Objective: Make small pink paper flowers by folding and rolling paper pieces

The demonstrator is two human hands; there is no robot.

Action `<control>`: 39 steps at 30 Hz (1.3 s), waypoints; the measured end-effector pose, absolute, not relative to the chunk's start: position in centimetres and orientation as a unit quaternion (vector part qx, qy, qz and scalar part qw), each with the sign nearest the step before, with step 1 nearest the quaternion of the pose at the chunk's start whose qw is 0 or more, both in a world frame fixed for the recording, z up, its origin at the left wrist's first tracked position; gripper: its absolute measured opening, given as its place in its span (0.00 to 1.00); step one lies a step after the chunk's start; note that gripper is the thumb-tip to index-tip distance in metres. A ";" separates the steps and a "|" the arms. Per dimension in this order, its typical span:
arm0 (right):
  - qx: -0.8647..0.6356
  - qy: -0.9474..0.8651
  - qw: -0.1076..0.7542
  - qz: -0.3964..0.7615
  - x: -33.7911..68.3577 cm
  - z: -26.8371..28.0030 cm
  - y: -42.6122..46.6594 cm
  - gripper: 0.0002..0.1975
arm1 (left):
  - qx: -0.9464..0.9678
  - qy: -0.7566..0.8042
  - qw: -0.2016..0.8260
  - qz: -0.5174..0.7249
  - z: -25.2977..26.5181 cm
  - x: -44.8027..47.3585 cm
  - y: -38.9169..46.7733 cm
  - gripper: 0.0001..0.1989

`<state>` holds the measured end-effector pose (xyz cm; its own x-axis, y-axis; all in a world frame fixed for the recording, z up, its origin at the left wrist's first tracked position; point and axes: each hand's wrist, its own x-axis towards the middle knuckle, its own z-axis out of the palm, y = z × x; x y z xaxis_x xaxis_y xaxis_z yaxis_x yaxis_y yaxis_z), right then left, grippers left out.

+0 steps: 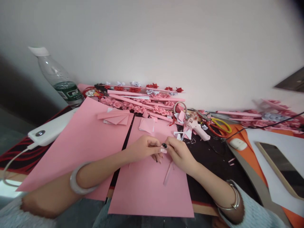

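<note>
My left hand [146,148] and my right hand [181,155] meet above a pink paper sheet [152,196], thumbs and fingertips pinched together. Whatever sits between the fingertips is hidden or too small to make out. Just below my right hand, a thin pale strip [168,173] slants over the sheet; I cannot tell whether the fingers touch it. Beyond the hands lies a small stack of pink paper squares [146,124]. Farther left, folded pink and white papers [115,116] rest on a second large pink sheet [90,136].
Pink paper flowers and rolled stems [133,103] line the wall. A pink glue gun [198,128], scissors [219,126] and a tape roll [180,107] lie back right. A phone [282,167] and white case [238,144] are right; a bottle [67,88] and power bank [52,128] left.
</note>
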<state>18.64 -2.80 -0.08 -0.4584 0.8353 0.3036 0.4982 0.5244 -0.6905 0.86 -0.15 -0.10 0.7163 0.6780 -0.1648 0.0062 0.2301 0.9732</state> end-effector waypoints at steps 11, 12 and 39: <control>-0.446 -0.700 0.425 0.361 19.0 -0.5 -2.8 0.17 | 0.574 0.339 0.687 0.290 0.0 0.8 -0.1 0.12; -0.439 -0.697 0.430 0.371 18.9 -0.5 -2.9 0.17 | 0.573 0.346 0.681 0.296 0.0 0.8 -0.1 0.12; -0.378 -0.848 0.325 0.179 19.4 0.0 -3.2 0.20 | 0.556 0.342 0.681 0.330 -1.2 0.4 0.4 0.12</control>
<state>19.40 -3.19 -0.04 -0.5024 0.7576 0.4167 0.5247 0.6502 -0.5495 0.38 0.45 -1.19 0.5475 0.8310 -0.0984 -0.0694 0.1623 0.9843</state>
